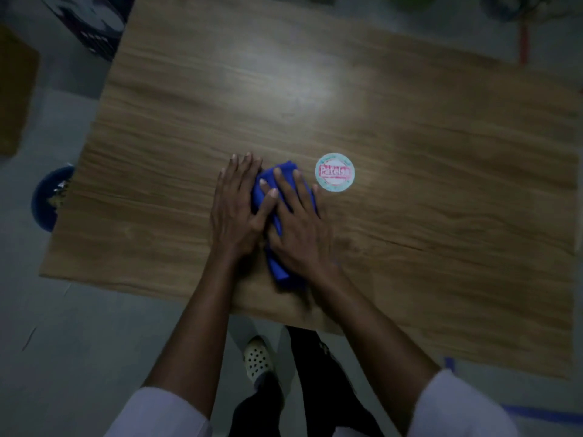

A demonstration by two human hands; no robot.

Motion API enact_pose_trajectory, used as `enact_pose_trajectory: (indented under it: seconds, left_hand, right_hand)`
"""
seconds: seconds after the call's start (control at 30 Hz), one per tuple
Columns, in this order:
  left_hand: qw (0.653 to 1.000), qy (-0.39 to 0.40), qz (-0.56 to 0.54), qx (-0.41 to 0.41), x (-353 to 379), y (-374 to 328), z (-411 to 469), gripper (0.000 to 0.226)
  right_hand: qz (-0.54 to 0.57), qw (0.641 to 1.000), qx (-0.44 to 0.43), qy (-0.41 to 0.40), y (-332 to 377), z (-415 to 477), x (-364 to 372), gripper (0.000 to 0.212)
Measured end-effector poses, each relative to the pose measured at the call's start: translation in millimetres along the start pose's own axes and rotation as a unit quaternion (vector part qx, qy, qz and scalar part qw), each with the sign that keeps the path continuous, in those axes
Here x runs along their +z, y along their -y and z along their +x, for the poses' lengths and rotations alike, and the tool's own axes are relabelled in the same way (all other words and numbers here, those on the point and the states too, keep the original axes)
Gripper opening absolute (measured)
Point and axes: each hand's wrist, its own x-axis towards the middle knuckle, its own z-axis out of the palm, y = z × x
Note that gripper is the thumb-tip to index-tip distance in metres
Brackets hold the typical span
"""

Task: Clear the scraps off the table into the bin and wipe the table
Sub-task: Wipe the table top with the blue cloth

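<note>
Blue cloth (278,267) is lying on the wooden table (410,152) near its front edge, and you are pressing it down under your left hand (235,203) and right hand (299,225), both lying flat and straight-fingered, gripping nothing. A round label (334,172) is sitting just beside it on your right.

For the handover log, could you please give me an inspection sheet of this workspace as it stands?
Surface: wood-grain tabletop, glare at centre; no scraps seen.
Job's things: folded blue cloth on the table near its front edge; round blue bin on the floor beside the left edge, scraps inside.
Clutter: round white disc with red lettering, right of the cloth, apart from it.
Hands: left hand flat at the cloth's left edge; right hand flat on top of it.
Cables: nothing seen.
Surroundings: grey floor, dark basket far left, red floor tape, blue floor tape.
</note>
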Motion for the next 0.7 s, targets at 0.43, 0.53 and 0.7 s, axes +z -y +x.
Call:
enact_pose_trajectory:
  seconds: [0.43,0.53,0.7]
  left_hand:
    - [0.995,0.004,-0.029,-0.093,26.4,-22.2,65.5,0.072]
    - [0.996,-0.003,-0.026,-0.088,26.2,-17.3,71.1,0.07]
    - [0.991,-0.02,-0.06,-0.117,41.2,-26.9,104.2,0.07]
  right_hand:
    - [-0.025,0.983,0.179,-0.001,-175.7,192.3,-68.5,0.063]
    - [-0.027,0.975,0.217,-0.026,-161.1,181.0,-60.7,0.064]
    - [-0.027,0.998,0.059,-0.015,-65.2,122.3,-22.6,0.066]
